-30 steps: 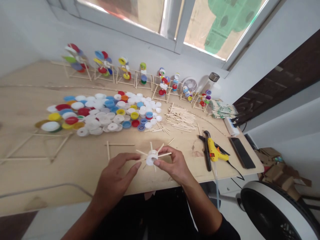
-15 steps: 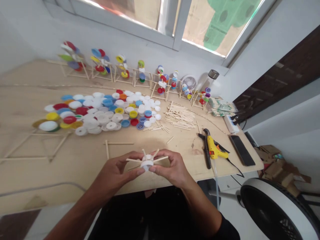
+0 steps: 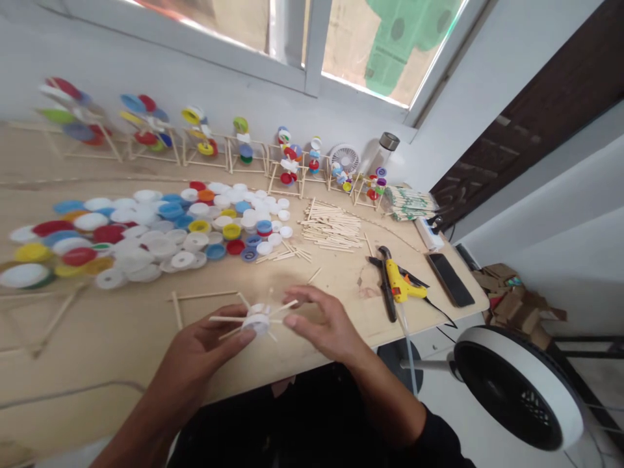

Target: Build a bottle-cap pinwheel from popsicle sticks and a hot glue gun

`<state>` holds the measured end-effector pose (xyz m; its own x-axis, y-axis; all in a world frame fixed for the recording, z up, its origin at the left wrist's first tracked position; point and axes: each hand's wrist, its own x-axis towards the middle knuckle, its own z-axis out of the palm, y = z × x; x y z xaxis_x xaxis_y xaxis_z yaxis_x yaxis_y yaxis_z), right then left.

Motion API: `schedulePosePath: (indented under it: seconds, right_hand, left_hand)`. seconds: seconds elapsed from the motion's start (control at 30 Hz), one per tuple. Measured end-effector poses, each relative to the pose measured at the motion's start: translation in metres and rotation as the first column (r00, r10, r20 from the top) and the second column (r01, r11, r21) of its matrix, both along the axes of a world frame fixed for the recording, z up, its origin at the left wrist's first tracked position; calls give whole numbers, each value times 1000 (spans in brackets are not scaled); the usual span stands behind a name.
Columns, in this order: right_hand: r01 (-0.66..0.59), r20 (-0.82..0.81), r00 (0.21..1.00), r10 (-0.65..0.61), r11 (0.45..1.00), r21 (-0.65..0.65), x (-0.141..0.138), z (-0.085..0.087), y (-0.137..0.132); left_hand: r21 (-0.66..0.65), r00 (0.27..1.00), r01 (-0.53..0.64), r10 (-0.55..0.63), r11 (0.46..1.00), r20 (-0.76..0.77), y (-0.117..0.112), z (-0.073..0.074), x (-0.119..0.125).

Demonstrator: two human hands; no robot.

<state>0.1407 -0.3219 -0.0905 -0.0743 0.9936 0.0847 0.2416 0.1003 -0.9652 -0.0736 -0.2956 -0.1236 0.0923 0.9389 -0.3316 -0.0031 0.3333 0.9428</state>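
My left hand (image 3: 205, 348) pinches a white cap wheel (image 3: 257, 319), a white bottle cap with several thin wooden sticks sticking out like spokes, held just above the wooden table (image 3: 121, 325). My right hand (image 3: 319, 325) hovers right beside the wheel with its fingers spread and loosely curved, fingertips close to the spokes and holding nothing. A pile of coloured bottle caps (image 3: 141, 227) lies beyond my hands, and a heap of wooden sticks (image 3: 331, 227) lies to its right.
A yellow glue gun (image 3: 400, 286) and black pliers (image 3: 385, 286) lie to the right, then a phone (image 3: 451, 279). Several finished cap wheels on stick frames (image 3: 205, 140) line the wall. A fan (image 3: 517, 390) stands off the table's right edge.
The view has swung right and the hands have shifted left. My right hand has let go of the cap wheel and opened; the left hand alone holds it.
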Motion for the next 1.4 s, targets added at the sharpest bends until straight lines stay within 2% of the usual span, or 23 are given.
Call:
schedulePosePath:
  seconds: [0.07,0.13,0.2,0.27,0.4,0.47,0.63,0.83,0.93,1.03,1.1,1.17,1.27,1.33,1.4]
  right_hand:
    - [122,124,983,-135,987,107,29,1,-4]
    - [276,277,900,-336,932,234,69,-1,-11]
    - [365,445,744,-499,861,355,113,-4,-22]
    - [362,602,567,-562,827,431,154,-9,-36]
    - [240,831,268,-487,869,432,210,-21,-59]
    - [199,876,178,-448,888,414,224,-28,-63]
    - [87,913,130,-387,922,378,240,-39,-55]
    - [16,941,32,-337,942,337,241,-34,-44]
    - [-16,948,37,-315,949,316,239,-32,-40]
    - [-36,946,120,-300,951,306,238,-33,-36]
    - [-33,929,220,-297,950,311,238,-34,-34]
    - [32,877,353,-326,941,337,238,-33,-34]
    - [260,712,561,-423,906,333,230,-23,-35]
    - [397,570,666,-481,875,275,214,-13,-36]
    - [467,422,757,-499,865,184,189,-3,-36]
  left_hand:
    - [-9,999,-29,29,1000,-29,1,-2,-3]
    - [0,999,-22,22,1000,-44,1,-3,-6]
    - [-11,999,-22,21,1000,-28,1,-4,-7]
    - [-47,998,-62,63,997,14,1,-4,-3]
    - [-127,980,-120,138,985,144,1,3,12]
    - [-154,973,-110,138,982,186,2,8,18]
    - [-211,949,-120,174,970,261,3,16,22]
    - [-223,923,-187,249,957,292,1,15,21]
    - [-206,919,-215,269,955,288,1,12,23]
    - [-156,917,-257,292,954,273,0,12,25]
    - [-142,908,-283,312,949,279,0,13,26]
    - [-137,897,-302,330,943,293,-1,14,26]
    - [-89,897,-328,340,940,284,0,11,25]
    - [-32,897,-363,359,931,258,1,7,26]
    - [39,889,-420,402,907,220,1,4,28]
